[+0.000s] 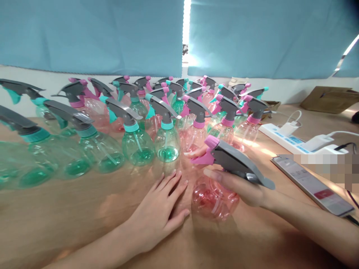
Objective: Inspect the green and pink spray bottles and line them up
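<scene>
My right hand (238,185) is wrapped round the neck of a pink spray bottle (214,198) with a grey and pink trigger head (230,158). The bottle stands on the wooden table (84,220) just in front of me. My left hand (161,209) lies flat on the table beside that bottle, fingers stretched out and holding nothing. Just beyond both hands stand rows of several more spray bottles, green ones (137,144) to the left and pink ones (196,134) to the right.
A phone (311,185) lies on the table at the right. Behind it is a white power strip (291,142) with plugs and cables. A brown cardboard piece (331,99) sits at the far right. Blue blinds (92,35) cover the window behind.
</scene>
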A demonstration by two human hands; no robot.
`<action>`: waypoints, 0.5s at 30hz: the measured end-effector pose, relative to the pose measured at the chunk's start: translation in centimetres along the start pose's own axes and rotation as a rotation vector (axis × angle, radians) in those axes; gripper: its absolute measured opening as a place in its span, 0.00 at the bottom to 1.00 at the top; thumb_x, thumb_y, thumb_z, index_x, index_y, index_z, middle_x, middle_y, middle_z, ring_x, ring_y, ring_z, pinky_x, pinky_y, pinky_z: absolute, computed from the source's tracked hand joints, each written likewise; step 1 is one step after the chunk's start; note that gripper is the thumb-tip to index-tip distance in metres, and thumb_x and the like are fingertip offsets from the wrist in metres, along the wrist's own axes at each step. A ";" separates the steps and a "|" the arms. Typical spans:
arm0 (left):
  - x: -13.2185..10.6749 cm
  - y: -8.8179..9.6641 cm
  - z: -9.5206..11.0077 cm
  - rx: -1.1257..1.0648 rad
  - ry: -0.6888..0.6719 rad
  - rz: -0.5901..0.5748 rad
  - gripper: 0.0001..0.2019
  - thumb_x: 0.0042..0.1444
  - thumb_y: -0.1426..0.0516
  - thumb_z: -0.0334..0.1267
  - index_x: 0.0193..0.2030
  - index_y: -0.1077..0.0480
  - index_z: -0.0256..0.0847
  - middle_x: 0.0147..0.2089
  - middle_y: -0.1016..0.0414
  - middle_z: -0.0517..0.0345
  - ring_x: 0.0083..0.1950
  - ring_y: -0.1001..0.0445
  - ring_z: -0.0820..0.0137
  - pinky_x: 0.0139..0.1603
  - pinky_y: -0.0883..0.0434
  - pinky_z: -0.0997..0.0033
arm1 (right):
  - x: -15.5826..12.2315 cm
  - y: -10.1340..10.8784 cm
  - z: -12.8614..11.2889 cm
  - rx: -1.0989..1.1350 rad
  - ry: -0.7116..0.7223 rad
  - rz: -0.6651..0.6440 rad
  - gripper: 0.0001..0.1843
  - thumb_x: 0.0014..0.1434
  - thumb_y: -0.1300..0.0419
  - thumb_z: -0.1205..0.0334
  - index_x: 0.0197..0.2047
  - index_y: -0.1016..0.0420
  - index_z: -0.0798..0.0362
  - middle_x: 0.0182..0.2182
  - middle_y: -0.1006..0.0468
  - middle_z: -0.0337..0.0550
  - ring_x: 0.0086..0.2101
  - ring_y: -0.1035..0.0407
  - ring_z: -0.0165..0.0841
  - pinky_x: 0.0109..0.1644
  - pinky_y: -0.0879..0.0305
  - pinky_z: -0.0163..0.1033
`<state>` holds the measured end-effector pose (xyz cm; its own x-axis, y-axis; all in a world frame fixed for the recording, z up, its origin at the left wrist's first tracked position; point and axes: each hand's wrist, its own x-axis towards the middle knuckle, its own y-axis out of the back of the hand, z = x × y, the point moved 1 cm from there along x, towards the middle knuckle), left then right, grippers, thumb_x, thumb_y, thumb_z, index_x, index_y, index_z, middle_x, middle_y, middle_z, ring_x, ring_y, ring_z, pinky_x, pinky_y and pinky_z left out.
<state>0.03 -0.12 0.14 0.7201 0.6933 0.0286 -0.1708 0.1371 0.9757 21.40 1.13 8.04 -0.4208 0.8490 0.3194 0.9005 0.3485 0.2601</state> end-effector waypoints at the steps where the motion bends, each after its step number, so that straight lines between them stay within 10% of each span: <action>1: 0.0 0.0 0.0 -0.002 0.002 -0.004 0.30 0.68 0.50 0.50 0.71 0.44 0.35 0.74 0.48 0.42 0.74 0.49 0.52 0.69 0.44 0.44 | 0.0 0.0 0.1 0.006 -0.002 -0.003 0.10 0.61 0.43 0.69 0.28 0.29 0.49 0.33 0.23 0.36 0.36 0.24 0.31 0.40 0.24 0.36; 10: -0.2 -0.1 0.0 -0.015 0.003 0.007 0.29 0.68 0.49 0.50 0.70 0.43 0.36 0.73 0.47 0.42 0.73 0.48 0.51 0.69 0.43 0.43 | -0.1 0.2 0.7 0.013 -0.005 -0.064 0.14 0.66 0.45 0.63 0.53 0.26 0.47 0.43 0.19 0.42 0.47 0.24 0.36 0.50 0.25 0.41; 15: -0.1 -0.2 -0.1 -0.025 -0.007 0.018 0.30 0.68 0.50 0.51 0.71 0.44 0.36 0.74 0.47 0.44 0.74 0.49 0.52 0.70 0.45 0.45 | -0.3 0.7 1.3 -0.121 0.054 -0.056 0.10 0.67 0.44 0.60 0.48 0.25 0.48 0.38 0.20 0.41 0.42 0.24 0.35 0.45 0.25 0.39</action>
<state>-0.07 -0.13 -0.11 0.7216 0.6907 0.0476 -0.2005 0.1427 0.9692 22.25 1.59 6.97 -0.4779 0.8059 0.3494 0.8572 0.3411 0.3858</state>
